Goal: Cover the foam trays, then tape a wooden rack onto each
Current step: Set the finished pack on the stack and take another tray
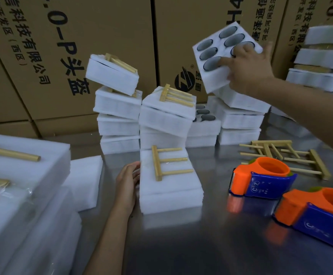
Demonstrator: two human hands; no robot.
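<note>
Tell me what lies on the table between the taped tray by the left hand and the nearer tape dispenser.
Head view: bare steel table separates the taped tray from the tape dispenser.

Left hand bare, no glove, ring or watch. Right hand bare too. Both forearms unsleeved to frame edge.

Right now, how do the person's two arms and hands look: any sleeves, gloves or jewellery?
Both are bare. The left hand and right hand wear no gloves, and no rings show on the fingers. No sleeve, watch or bracelet shows on either forearm in view.
</note>
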